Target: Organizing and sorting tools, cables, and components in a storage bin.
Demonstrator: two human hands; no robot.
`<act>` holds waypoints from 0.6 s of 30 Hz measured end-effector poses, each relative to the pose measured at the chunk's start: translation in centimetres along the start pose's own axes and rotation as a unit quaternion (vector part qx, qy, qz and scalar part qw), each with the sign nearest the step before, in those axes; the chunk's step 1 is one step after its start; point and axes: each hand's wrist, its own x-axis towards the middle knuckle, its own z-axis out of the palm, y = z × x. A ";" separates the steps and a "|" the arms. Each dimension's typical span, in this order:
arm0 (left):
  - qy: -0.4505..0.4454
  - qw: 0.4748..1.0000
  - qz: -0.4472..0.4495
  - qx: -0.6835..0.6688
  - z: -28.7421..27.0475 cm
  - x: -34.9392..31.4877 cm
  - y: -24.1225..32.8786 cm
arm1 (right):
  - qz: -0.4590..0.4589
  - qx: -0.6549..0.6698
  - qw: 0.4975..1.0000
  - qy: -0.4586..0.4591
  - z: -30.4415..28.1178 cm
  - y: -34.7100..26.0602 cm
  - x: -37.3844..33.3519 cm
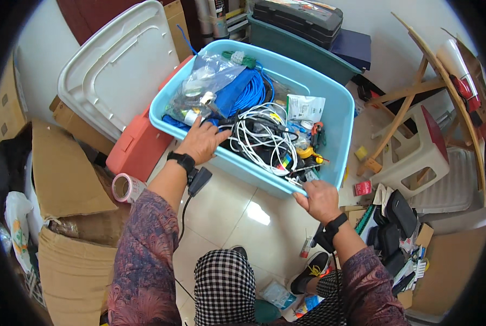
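Note:
A light blue plastic bin (pixel 345 117) stands in front of me, full of cables, bags and small items. My right hand (pixel 320 202) is closed on its near rim towards the right corner, thumb outside. My left hand (pixel 202 142) lies over the near rim at the left, fingers spread and reaching inside. Beside those fingers are a white roll-like item (pixel 190 117) and a bundle of white cable (pixel 248 130). Behind them lie a coil of blue cable (pixel 252 93) and a clear plastic bag (pixel 210 76). A yellow tape measure (pixel 305 152) rests at the right.
A white lid (pixel 126 70) leans at the left behind a red toolbox (pixel 137 144). A roll of tape (pixel 124 188) and an open cardboard box (pixel 63 168) stand nearer. On the right are a stool (pixel 416 149), a wooden frame (pixel 400 125) and scattered black cases (pixel 400 209).

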 end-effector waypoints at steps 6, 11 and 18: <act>0.022 0.990 -0.135 -0.022 -0.6 0.8 2.3 | 0.037 0.021 0.998 -0.045 0.5 1.0 1.6; 0.051 0.984 -0.089 -0.145 -0.6 0.3 8.5 | 0.068 0.028 0.997 -0.020 0.0 -0.1 1.1; 0.064 0.982 -0.058 -0.165 -0.7 0.9 7.3 | 0.094 0.055 0.993 0.045 0.2 -2.3 -0.1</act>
